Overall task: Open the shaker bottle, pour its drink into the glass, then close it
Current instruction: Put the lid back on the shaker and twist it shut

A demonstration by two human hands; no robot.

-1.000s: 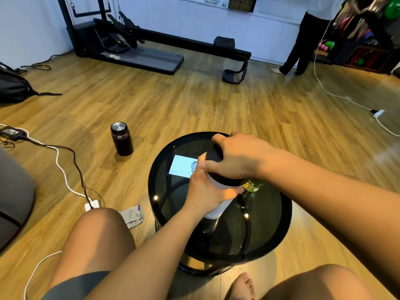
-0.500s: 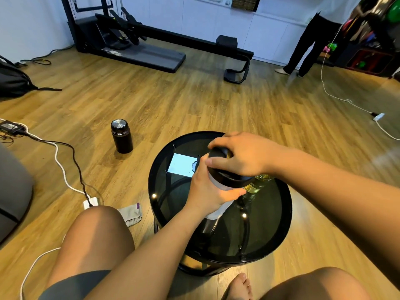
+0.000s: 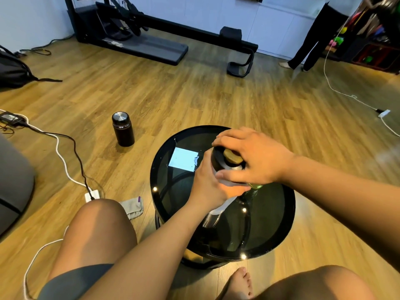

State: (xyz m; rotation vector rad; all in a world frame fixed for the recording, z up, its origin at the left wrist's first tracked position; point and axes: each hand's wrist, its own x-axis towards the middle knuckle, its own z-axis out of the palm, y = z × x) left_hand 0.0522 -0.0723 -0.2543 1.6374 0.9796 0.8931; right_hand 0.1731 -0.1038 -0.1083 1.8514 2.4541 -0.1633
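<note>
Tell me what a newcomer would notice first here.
Two hands meet on a shaker bottle over the round black glass table: the left hand wraps its body, the right hand grips the black lid. To the left, a dark flask stands alone on the wooden floor.

The counter [image 3: 160,191] was glossy black glass; the shaker bottle [image 3: 216,210] was white with a black lid [image 3: 218,158]; the floor [image 3: 194,94] showed honey-brown wood grain.

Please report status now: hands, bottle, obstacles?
Left hand grips shaker bottle body. Right hand on black lid. Glass mostly hidden behind. No obstacles seen.
</note>
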